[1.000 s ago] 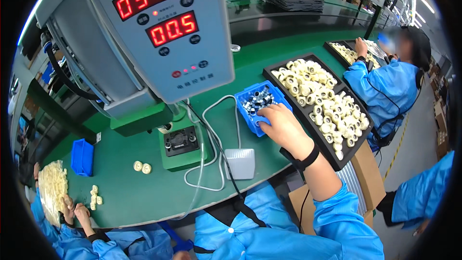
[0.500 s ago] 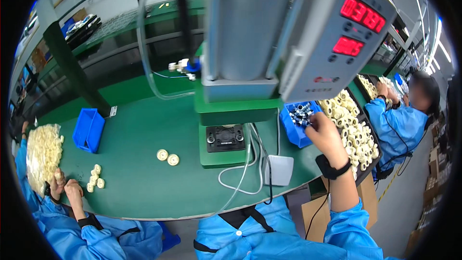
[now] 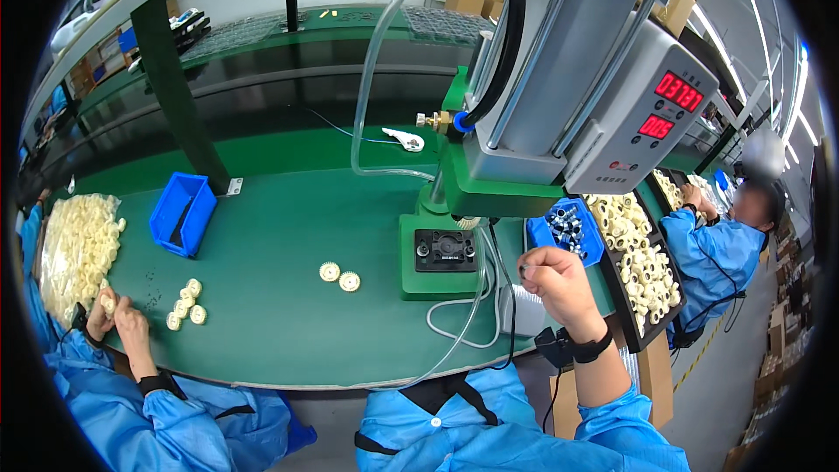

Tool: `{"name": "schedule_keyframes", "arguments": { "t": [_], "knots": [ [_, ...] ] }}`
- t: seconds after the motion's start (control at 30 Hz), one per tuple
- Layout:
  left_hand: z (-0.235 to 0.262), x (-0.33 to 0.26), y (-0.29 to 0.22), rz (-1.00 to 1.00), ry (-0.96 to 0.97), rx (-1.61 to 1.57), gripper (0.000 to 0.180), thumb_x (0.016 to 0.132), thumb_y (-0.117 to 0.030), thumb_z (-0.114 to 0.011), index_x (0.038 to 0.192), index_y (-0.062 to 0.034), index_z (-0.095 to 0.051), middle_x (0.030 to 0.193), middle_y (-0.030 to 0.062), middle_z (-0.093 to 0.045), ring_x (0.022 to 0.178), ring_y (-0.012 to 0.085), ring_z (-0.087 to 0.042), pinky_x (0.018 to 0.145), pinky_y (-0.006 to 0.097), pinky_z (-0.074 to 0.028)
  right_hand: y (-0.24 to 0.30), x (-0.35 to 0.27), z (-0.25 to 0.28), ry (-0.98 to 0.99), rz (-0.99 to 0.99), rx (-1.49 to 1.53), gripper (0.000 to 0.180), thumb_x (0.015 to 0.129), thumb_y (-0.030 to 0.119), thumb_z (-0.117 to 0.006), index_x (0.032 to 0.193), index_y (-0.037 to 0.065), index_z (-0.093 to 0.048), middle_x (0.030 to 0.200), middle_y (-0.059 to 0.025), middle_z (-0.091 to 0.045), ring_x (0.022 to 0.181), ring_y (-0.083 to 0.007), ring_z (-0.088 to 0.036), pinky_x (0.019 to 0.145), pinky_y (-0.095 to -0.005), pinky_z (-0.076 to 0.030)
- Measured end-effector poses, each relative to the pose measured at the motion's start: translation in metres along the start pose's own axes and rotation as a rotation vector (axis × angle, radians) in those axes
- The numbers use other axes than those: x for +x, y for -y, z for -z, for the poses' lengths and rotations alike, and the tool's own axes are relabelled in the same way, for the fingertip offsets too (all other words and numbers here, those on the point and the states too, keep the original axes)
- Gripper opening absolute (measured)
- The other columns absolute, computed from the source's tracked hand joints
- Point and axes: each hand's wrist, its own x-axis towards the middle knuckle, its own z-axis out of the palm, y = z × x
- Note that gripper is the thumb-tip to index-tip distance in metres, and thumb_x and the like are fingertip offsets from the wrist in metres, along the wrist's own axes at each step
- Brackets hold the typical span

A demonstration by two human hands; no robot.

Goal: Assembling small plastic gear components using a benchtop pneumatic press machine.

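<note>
My right hand [image 3: 559,288] is closed in a pinch above the table, just in front of the blue bin [image 3: 597,246]. A small dark metal part [image 3: 524,270] shows at the fingertips, mostly hidden by them. Shiny metal fittings [image 3: 566,225] lie in that bin. To the left of my hand stands a green bench press [image 3: 516,192], with a black fixture plate [image 3: 444,250] on its base. Two cream gear wheels [image 3: 339,277] lie on the green table to the left of the press. My left hand is out of view.
Black trays of cream plastic parts [image 3: 642,267] sit at the right. Tubes and cables [image 3: 476,315] loop before the press, beside a pale pedal-like box [image 3: 523,310]. At left, a co-worker's hands [image 3: 122,323] work near a blue bin [image 3: 182,214] and a bag of cream parts [image 3: 79,249].
My right hand has come out of the bin of metal fittings and moved left and nearer, its fingers pinched. The view has shifted, so the press now appears farther right.
</note>
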Motion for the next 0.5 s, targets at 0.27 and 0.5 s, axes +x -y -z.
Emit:
{"name": "schedule_keyframes", "arguments": {
  "t": [0.27,0.5],
  "knots": [
    [0.020,-0.018,-0.050,-0.121,-0.061,0.116,0.020,0.096,-0.023,-0.061,0.094,-0.0035,-0.066,0.080,0.0060,-0.063,0.071,0.0199,-0.061,0.066,0.034,-0.050,0.024,0.011,-0.051,0.029,-0.091,0.237,0.035,0.097,0.012,-0.066,0.127,-0.005,-0.056,0.097,-0.0091,-0.068,0.086,-0.0113,-0.061,0.072,-0.0244,-0.048],
    [0.028,-0.042,-0.068,-0.206,-0.104,0.203,0.021,0.095,-0.023,-0.061,0.094,-0.0032,-0.066,0.078,0.0076,-0.063,0.070,0.0212,-0.061,0.065,0.034,-0.050,0.000,0.045,-0.083,-0.064,0.397,-0.034,0.088,0.084,-0.005,-0.072,0.146,0.005,-0.011,0.133,-0.0171,-0.050,0.117,-0.0225,-0.057,0.092,-0.0344,-0.052]
  ]
}}
